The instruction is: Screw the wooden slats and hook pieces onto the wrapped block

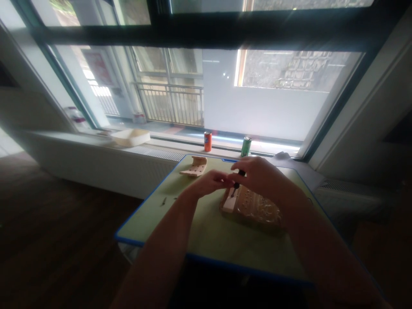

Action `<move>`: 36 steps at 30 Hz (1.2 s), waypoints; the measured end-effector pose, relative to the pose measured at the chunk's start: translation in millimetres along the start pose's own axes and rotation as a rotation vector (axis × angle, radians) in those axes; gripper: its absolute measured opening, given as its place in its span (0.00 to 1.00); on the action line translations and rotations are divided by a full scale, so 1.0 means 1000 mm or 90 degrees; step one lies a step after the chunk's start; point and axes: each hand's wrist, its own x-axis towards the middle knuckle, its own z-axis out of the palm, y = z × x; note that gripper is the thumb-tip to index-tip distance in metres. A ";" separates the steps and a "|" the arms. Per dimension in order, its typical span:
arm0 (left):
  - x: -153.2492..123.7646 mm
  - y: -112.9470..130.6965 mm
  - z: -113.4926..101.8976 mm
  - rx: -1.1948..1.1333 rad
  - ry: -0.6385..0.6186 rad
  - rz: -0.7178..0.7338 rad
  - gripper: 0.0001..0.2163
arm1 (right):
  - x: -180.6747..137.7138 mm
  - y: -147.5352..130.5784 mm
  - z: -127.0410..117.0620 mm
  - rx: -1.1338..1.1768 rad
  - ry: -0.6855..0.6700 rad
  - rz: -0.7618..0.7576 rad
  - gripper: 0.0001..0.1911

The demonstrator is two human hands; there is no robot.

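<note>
My right hand (259, 176) is closed around the black handle of a screwdriver (236, 186), which points down and slightly left. Its tip reaches a pale flat block (230, 202) at the left end of a brown box-like piece (254, 204) with rows of round marks and a shiny, see-through look. My left hand (214, 182) comes in from the left, its fingers pinched together beside the screwdriver; what they hold, if anything, is hidden. Part of the brown piece lies behind my right forearm.
The pale green table (199, 234) has a blue rim. A bent wooden piece with holes (195, 167) lies at its back left, and a small dark item (163, 201) nearer. An orange can (207, 141), a green can (246, 146) and a pale basket (131, 137) stand along the window sill.
</note>
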 end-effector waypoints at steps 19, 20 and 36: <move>-0.002 0.007 0.007 -0.074 -0.040 -0.017 0.15 | 0.000 0.008 -0.003 0.110 -0.010 0.040 0.12; -0.002 0.007 0.008 -0.077 -0.023 -0.020 0.16 | 0.001 0.008 -0.002 0.086 -0.008 0.051 0.15; -0.004 0.009 0.000 -0.043 -0.014 -0.021 0.13 | -0.006 -0.005 -0.008 0.078 -0.022 0.022 0.12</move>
